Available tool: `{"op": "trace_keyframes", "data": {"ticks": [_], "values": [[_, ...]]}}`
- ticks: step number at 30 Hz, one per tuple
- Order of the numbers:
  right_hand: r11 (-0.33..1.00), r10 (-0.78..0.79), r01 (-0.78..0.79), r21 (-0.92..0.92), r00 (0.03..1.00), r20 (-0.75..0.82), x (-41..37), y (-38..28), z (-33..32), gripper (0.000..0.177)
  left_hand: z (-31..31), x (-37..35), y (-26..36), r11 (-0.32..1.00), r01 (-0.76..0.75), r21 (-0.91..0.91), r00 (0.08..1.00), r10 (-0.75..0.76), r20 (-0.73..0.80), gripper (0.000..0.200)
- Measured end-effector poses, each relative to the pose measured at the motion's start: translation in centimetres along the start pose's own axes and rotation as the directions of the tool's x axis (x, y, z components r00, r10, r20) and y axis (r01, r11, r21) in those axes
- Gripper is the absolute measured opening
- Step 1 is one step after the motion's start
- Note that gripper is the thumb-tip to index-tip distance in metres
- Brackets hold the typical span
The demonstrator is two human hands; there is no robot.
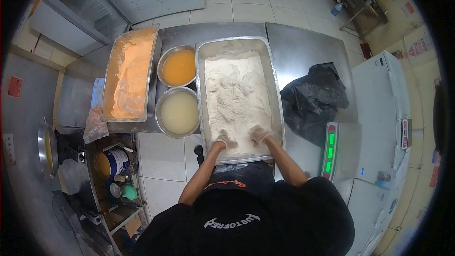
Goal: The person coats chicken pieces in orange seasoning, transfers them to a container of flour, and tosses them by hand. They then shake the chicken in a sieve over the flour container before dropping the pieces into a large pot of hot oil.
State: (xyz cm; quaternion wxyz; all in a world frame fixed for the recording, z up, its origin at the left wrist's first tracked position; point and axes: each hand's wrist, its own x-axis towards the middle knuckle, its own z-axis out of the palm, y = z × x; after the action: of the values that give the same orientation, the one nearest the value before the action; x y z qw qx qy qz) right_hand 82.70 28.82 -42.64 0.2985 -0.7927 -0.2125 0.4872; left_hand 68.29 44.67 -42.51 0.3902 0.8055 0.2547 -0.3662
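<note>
A deep steel pan (pixel 277 85) holds a bed of pale flour (pixel 237 92), its surface lumpy and dented. Both hands are inside its near end, coated in flour. My left hand (pixel 224 140) touches the flour near the left wall, fingers loosely spread. To its right, my right hand (pixel 259 134) presses into the flour, fingers apart, their tips partly buried. Neither hand visibly holds anything. Left of the pan stand a round bowl of orange liquid (pixel 179 68) and a bowl of pale yellowish liquid (pixel 179 113).
A tray of thick orange mixture (pixel 134 66) lies at the left of the steel table (pixel 303 42). A crumpled black plastic bag (pixel 315 97) is right of the pan, beside a scale with a green display (pixel 330 154). A low shelf with a bucket (pixel 113 162) stands lower left.
</note>
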Motion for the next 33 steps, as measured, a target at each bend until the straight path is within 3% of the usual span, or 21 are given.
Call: {"op": "trace_keyframes", "data": {"ticks": [3, 5, 6, 8, 11, 13, 14, 16, 17, 18, 19, 21, 22, 23, 24, 26, 28, 29, 30, 31, 33], "values": [[0.992, -0.115, 0.115, 0.048, 0.993, 0.002, 1.0, 0.2, 2.1, 0.047, 0.0, 0.9, 1.0, 0.972, -0.140, -0.190, 0.954, 0.080, -0.289, 0.103], [0.911, -0.291, 0.389, 0.134, 0.839, -0.460, 0.0, -2.8, 0.0, 0.049, -3.3, 1.2, 2.3, 0.939, -0.275, -0.207, 0.832, 0.124, -0.541, 0.102], [0.964, -0.229, 0.266, -0.017, 0.790, -0.569, 0.9, -3.5, -1.5, 0.055, -4.8, 2.2, 2.4, 0.937, -0.305, -0.170, 0.779, 0.143, -0.611, 0.103], [0.982, -0.184, 0.108, -0.154, 0.714, -0.675, 1.4, -6.1, -4.4, 0.061, -8.1, 5.1, 2.4, 0.991, -0.095, 0.091, 0.725, 0.131, -0.677, 0.097], [0.843, -0.261, 0.493, 0.217, 0.727, -0.635, 1.4, -11.5, -6.9, 0.078, -13.8, 7.3, 4.5, 0.984, -0.090, 0.153, 0.804, 0.162, -0.573, 0.079], [0.854, -0.519, 0.380, -0.354, 0.647, -0.558, 5.3, -10.0, -6.1, 0.087, -11.5, 10.1, 4.0, 0.971, -0.127, 0.203, 0.786, 0.223, -0.577, 0.071], [0.850, -0.527, 0.386, -0.359, 0.634, -0.565, 6.1, -9.9, -7.0, 0.087, -11.2, 11.5, 3.9, 0.955, -0.160, 0.250, 0.756, 0.282, -0.590, 0.065], [0.789, -0.462, 0.313, -0.528, 0.869, -0.177, 6.9, -9.0, -9.0, 0.095, -10.6, 12.3, 3.5, 0.973, -0.127, 0.195, 0.834, 0.211, -0.510, 0.063], [0.940, -0.207, 0.218, -0.264, 0.976, 0.068, 6.9, -10.9, -11.7, 0.096, -11.4, 11.0, 4.3, 0.974, -0.125, 0.190, 0.830, 0.207, -0.517, 0.063], [0.939, -0.213, 0.225, -0.261, 0.974, 0.071, 8.8, -11.0, -12.7, 0.096, -12.8, 8.1, 5.5, 0.944, -0.139, 0.298, 0.913, 0.239, -0.331, 0.063], [0.965, -0.189, 0.142, -0.222, 0.960, -0.207, 11.1, -10.5, -13.0, 0.097, -13.9, 6.5, 6.0, 0.902, -0.171, 0.397, 0.963, 0.238, -0.126, 0.062], [0.911, -0.284, 0.069, -0.407, 0.821, -0.495, 10.8, -13.4, -13.3, 0.102, -15.0, 8.4, 5.5, 0.916, -0.170, 0.362, 0.912, 0.286, -0.295, 0.063], [0.917, -0.274, 0.071, -0.392, 0.826, -0.492, 12.1, -13.4, -11.6, 0.102, -15.2, 9.3, 4.8, 0.926, -0.184, 0.329, 0.836, 0.323, -0.444, 0.065], [0.746, -0.483, 0.132, -0.653, 0.782, -0.393, 14.1, -12.4, -9.5, 0.103, -15.2, 9.7, 4.3, 0.932, -0.205, 0.298, 0.738, 0.347, -0.578, 0.067], [0.495, -0.655, 0.171, -0.852, 0.718, -0.236, 14.6, -12.7, -8.5, 0.104, -16.4, 9.6, 4.8, 0.931, -0.198, 0.306, 0.745, 0.346, -0.571, 0.067], [0.814, -0.426, 0.324, -0.482, 0.897, -0.115, 13.2, -12.4, -8.8, 0.103, -19.3, 9.8, 6.1, 0.981, -0.128, 0.143, 0.923, 0.171, -0.343, 0.071], [0.838, -0.292, 0.366, -0.405, 0.927, 0.234, 7.8, -13.8, -10.8, 0.106, -17.0, 10.7, 5.2, 0.997, -0.068, -0.023, 0.965, 0.060, -0.255, 0.074], [0.849, -0.238, 0.367, -0.380, 0.908, 0.344, 6.4, -13.3, -11.2, 0.107, -15.5, 9.5, 5.6, 0.958, -0.153, 0.242, 0.915, 0.230, -0.331, 0.073], [0.694, -0.410, 0.459, -0.555, 0.885, 0.218, 6.6, -10.7, -10.1, 0.108, -14.3, 8.1, 5.9, 0.846, -0.197, 0.495, 0.841, 0.405, -0.358, 0.072], [0.499, -0.584, 0.482, -0.720, 0.801, 0.131, 7.3, -7.9, -8.7, 0.108, -13.5, 6.4, 6.3, 0.883, -0.200, 0.425, 0.815, 0.391, -0.428, 0.070], [0.502, -0.546, 0.428, -0.751, 0.831, 0.109, 10.0, -2.6, -5.1, 0.106, -12.2, 6.6, 6.0, 0.939, -0.171, 0.300, 0.858, 0.291, -0.424, 0.070]]}}
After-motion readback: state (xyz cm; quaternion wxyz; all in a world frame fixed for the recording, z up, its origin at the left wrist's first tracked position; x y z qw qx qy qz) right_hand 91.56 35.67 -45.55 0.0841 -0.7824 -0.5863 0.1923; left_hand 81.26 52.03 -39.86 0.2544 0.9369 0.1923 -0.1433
